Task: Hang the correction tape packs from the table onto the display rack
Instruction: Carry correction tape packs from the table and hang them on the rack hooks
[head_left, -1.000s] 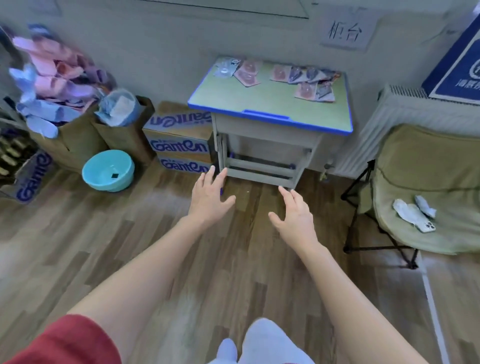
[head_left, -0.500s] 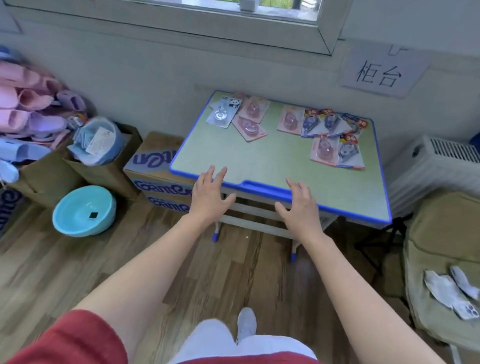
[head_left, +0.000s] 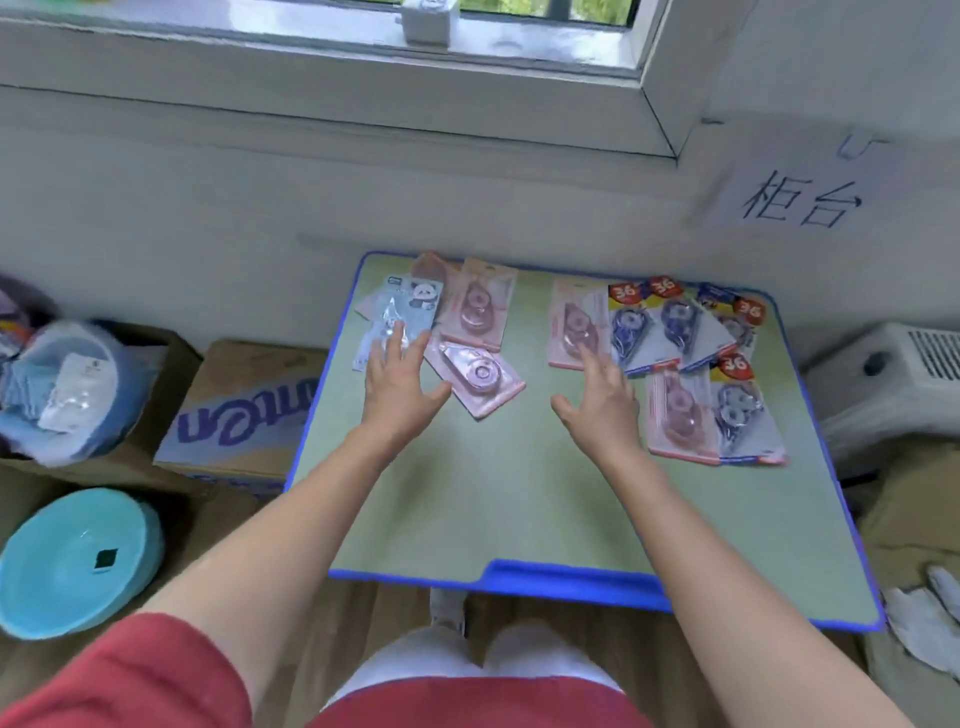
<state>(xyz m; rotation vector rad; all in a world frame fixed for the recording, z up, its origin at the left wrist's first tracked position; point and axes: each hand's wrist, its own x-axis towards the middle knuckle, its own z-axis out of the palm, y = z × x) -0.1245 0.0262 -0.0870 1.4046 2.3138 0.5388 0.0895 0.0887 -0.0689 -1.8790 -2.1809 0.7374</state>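
A: Already over the table (head_left: 519, 509), then? Holding anything?

B: Nothing yet. Reaching with both. Left hand (head_left: 400, 384) at centre-left of the frame, fingers straight and spread, tips over the lower edge of the panda pack (head_left: 410, 306); cannot tell whether touching. Right hand (head_left: 597, 400) just right of centre, fingers likewise spread and loose, tips at the lower corner of a pink pack (head_left: 571, 322).

A: And the rest of the correction tape packs (head_left: 478, 312)?

B: Lying flat along the far side of the table, in two clusters. Panda and pink ones at upper centre-left, with one tilted pink pack (head_left: 480, 379) just beside the left thumb. Blue packs (head_left: 670, 327) and a pink-and-blue pair (head_left: 719, 415) at centre-right, overlapping. No sign of the display rack anywhere in view.

A: So how to lift them well?

B: Probably best to take one per hand. Slide a fingertip under a card edge, or drag the pack toward the near edge of the table, then pinch the card, not the plastic blister. Start with the top pack of each cluster, to avoid dragging neighbours along. Keep the hang-hole end free, ready for a hook.

A: Any risk?

B: Possibly knocking the centre-right pile off the table's right edge. Lift straight up rather than sweep.
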